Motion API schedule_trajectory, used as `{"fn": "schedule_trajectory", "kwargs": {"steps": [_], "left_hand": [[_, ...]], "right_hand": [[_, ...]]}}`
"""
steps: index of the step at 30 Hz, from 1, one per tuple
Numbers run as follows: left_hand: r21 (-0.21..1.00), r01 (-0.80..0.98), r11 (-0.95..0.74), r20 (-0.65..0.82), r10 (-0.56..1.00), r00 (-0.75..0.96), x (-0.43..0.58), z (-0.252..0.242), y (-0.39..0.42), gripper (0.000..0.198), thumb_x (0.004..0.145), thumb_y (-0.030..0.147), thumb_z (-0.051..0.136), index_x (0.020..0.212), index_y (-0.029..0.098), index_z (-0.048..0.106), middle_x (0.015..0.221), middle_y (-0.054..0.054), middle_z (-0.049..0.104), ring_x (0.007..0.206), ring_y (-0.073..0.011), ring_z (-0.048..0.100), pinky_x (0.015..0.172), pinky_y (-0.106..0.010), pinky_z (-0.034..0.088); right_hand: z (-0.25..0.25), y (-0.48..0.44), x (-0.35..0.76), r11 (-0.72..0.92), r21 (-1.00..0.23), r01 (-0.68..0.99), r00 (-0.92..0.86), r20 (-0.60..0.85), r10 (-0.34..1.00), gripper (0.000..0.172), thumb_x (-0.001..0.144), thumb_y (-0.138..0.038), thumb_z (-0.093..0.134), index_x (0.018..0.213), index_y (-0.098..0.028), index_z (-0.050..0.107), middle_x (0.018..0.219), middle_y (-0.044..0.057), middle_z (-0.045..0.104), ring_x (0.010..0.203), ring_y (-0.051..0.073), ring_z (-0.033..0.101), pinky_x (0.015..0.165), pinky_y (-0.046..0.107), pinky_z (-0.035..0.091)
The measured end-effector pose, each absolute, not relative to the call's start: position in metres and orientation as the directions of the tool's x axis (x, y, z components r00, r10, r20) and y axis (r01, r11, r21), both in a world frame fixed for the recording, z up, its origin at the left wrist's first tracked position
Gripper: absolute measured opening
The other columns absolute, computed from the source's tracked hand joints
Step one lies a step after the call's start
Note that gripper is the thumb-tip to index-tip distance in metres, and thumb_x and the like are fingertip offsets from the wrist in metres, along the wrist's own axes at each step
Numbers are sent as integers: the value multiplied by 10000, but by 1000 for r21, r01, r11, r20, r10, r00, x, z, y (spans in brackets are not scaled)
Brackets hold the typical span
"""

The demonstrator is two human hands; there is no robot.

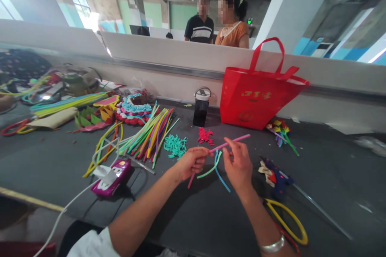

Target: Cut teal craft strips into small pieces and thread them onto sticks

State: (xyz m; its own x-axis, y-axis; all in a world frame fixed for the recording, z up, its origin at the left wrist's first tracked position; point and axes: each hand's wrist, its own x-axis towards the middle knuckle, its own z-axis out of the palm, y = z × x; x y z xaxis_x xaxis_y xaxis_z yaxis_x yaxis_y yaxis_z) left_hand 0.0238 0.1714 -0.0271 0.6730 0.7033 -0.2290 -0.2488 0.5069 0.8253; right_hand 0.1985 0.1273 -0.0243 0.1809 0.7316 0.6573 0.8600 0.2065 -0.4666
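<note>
My left hand (193, 163) is closed in a pinch on a pink pipe cleaner (238, 139), which slants up to the right. My right hand (239, 164) is beside that stem, its fingers apart and the index fingertip at the stem, seemingly touching it. Below, a green pipe cleaner (210, 172) and a blue pipe cleaner (222, 177) hang or lie between the hands; which, I cannot tell. Another pink length (191, 180) shows under my left hand. Past my hands lie a pile of short teal pieces (175, 146) and a smaller pile of red pieces (205, 136).
Left stand a bundle of coloured pipe cleaners (153, 134) and a purple power socket (113, 178) with a white plug. A black bottle (201, 108) and red bag (256, 96) are behind. Right are a glue gun (280, 180) and a yellow loop (291, 223). Two people stand beyond the partition (169, 54).
</note>
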Motion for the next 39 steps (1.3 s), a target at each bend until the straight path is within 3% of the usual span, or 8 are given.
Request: {"fn": "schedule_trajectory", "kwargs": {"steps": [4,8,22,27,30,32,35,39], "left_hand": [[801,-276,531,-199,671,714,23,-23,169,224,781,335,641,883,137,617,470,120,178,382,-26,73,366,-177,54],[744,-389,543,-119,681,722,20,-19,168,212,821,316,615,928,134,626,481,117,155,390,-29,68,364,-171,73],[659,-628,415,-68,864,499,26,-29,172,296,749,299,716,990,139,654,594,52,449,435,-18,248,398,-152,196],[817,-487,310,-118,916,384,31,-36,171,327,745,345,717,1004,148,681,586,42,511,423,-19,284,400,-161,185],[949,-299,97,-23,971,240,33,-40,173,271,742,319,711,953,149,724,662,-2,630,511,-58,464,487,-173,350],[985,-152,-77,107,974,199,34,-44,175,207,741,289,700,899,163,747,823,-45,712,715,-126,602,676,-224,455],[976,8,-217,207,939,276,35,-48,177,207,776,286,650,923,182,752,957,-66,735,900,-195,637,837,-290,458],[981,44,-191,155,894,420,34,-44,173,200,780,294,637,885,169,753,866,-49,727,798,-168,616,739,-257,449]], "right_hand": [[-10,133,213,243,-303,921,23,667,745,268,915,-288,485,1096,-253,680,935,59,562,853,178,573,716,275,470],[-11,139,219,290,-263,920,-40,672,739,230,912,-312,515,1011,-262,716,890,51,566,850,186,563,765,298,462],[-55,132,185,411,-538,736,-56,556,829,195,925,-262,481,991,-219,659,908,47,694,840,186,637,792,308,481],[-58,126,173,427,-548,719,-105,522,846,190,908,-212,469,967,-222,648,866,39,689,797,176,640,729,279,483],[-53,125,176,422,-548,722,-93,527,845,163,883,-185,488,910,-214,646,787,24,669,740,162,622,687,261,469],[-49,125,181,434,-529,729,-97,547,831,157,869,-166,494,883,-207,644,756,18,655,722,157,607,690,260,461],[-42,126,190,452,-474,756,-108,591,800,164,877,-169,487,875,-202,648,733,20,643,712,158,589,698,270,451],[-35,129,201,436,-444,783,-80,623,778,183,919,-217,473,909,-208,656,779,34,663,767,173,597,760,296,450]]}}
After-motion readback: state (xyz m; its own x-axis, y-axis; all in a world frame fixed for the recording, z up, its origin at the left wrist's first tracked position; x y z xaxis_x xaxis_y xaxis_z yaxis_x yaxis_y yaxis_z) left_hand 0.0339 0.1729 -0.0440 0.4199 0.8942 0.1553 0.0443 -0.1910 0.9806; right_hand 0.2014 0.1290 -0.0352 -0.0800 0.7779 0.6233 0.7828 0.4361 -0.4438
